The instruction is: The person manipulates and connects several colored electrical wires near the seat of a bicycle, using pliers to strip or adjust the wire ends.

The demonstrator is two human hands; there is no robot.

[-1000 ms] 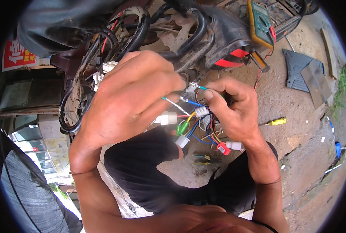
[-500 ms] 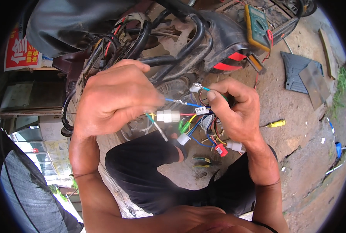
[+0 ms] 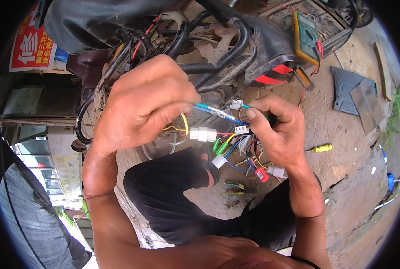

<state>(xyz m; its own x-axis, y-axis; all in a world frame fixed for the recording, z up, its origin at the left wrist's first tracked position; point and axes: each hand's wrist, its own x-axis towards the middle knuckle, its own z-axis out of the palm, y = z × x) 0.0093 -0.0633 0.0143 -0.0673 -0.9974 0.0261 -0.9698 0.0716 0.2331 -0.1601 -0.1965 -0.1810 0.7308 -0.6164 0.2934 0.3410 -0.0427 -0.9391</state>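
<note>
My left hand (image 3: 150,105) is closed in a pinch around a green wire (image 3: 201,106) and a blue wire (image 3: 202,110). A silvery end on the green wire lies alongside the blue one, pointing right. My right hand (image 3: 278,127) pinches a blue-green wire (image 3: 245,106) with a metal terminal (image 3: 237,104) at its tip, just right of those ends. Below hang a white plug connector (image 3: 203,134), a small white connector (image 3: 240,130), green sleeved terminals (image 3: 221,146), another white connector (image 3: 218,161) and a red connector (image 3: 262,175), all on a multicoloured wire bundle.
A dirty vehicle frame with black tubes (image 3: 227,62) stands beyond my hands, a yellow-edged multimeter (image 3: 306,38) resting on it. On the ground lie a yellow-handled screwdriver (image 3: 322,148), a dark plastic panel (image 3: 348,92) and wire scraps (image 3: 234,184). My bent knee (image 3: 159,179) is below.
The green wire that hung down from my left hand now points right, its end beside the blue wire. My right hand keeps its pinch, and the view has shifted slightly.
</note>
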